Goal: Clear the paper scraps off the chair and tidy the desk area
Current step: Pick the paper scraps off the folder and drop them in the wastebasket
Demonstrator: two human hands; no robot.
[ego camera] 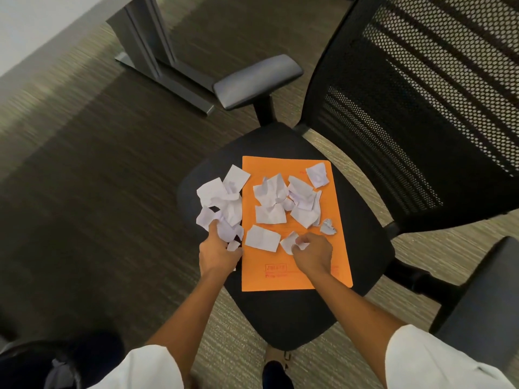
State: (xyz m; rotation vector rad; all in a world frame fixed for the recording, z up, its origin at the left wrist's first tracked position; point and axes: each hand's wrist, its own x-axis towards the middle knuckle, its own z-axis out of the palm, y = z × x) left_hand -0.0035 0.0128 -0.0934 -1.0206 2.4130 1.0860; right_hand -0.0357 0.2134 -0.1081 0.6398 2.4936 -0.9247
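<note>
While we lean over the office chair point(280, 318), our white sleeves point(157, 366) frame the bottom of the view and both bare forearms reach out over its black fabric seat. Our left hand point(217, 252) sits at the seat's left edge, fingers curled into a bunch of crumpled scraps point(222, 203) that spills off the orange envelope point(295, 273) onto the dark upholstery. Our right hand point(313, 252) rests on the envelope itself, fingertips pinching one small creased scrap point(289, 242). Just beside that hand, to its left, lies a flatter rectangular piece point(262, 238), and to its right a tightly balled wad point(328, 226). Farther up the smooth, flat envelope, more white scraps point(283, 197) lie in a loose pile, some folded, some crushed, one curled piece point(318, 174) apart near the top right corner. Faint red printing marks the envelope's near end. Beyond the seat, a padded grey armrest point(257, 80) stands to the left and the perforated black mesh backrest point(421, 108) rises to the right. Striped, woven brown carpet point(84, 192) covers the floor, and a grey metal leg of the counter point(146, 46) stands farthest off.
</note>
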